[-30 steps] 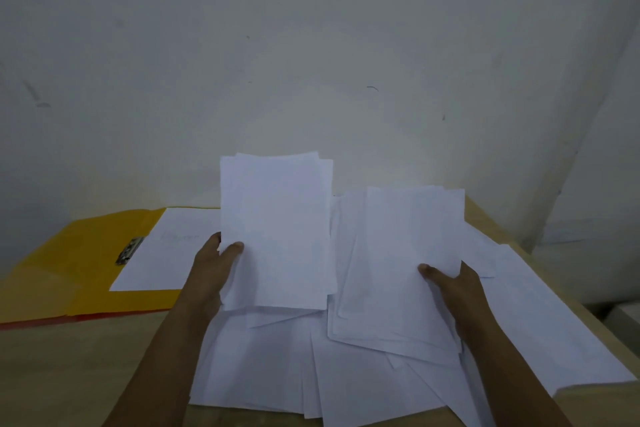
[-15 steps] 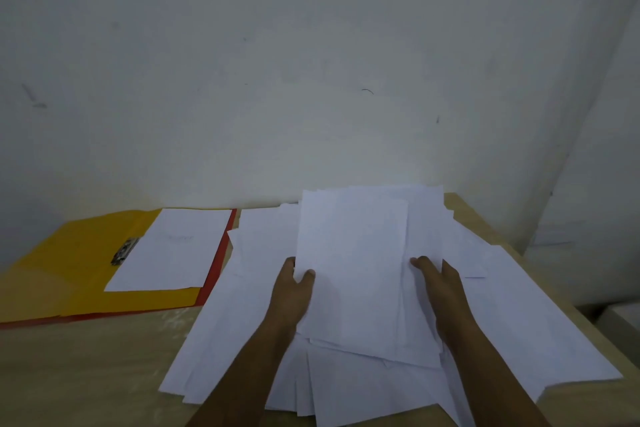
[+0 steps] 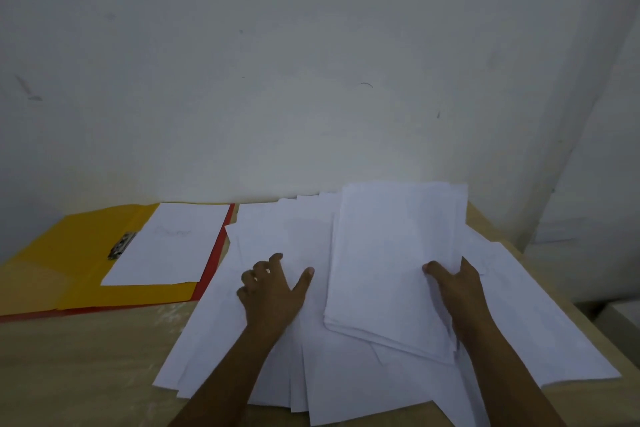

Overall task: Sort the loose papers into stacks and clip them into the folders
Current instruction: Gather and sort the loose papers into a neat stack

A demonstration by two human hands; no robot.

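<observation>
The loose papers (image 3: 346,374) sprawl across the desk (image 3: 86,374), right of the yellow folder (image 3: 79,253). The left hand (image 3: 273,291) rests spread on them; the right hand (image 3: 457,288) pinches a small stack (image 3: 391,270). Thin, limp and slippery, they are best gripped by their edges.

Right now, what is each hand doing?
Left hand: open, fingers spread on the loose papers.
Right hand: grips the paper stack.

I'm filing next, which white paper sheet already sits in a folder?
The single white sheet on the open yellow folder, left of the loose pile.
</observation>
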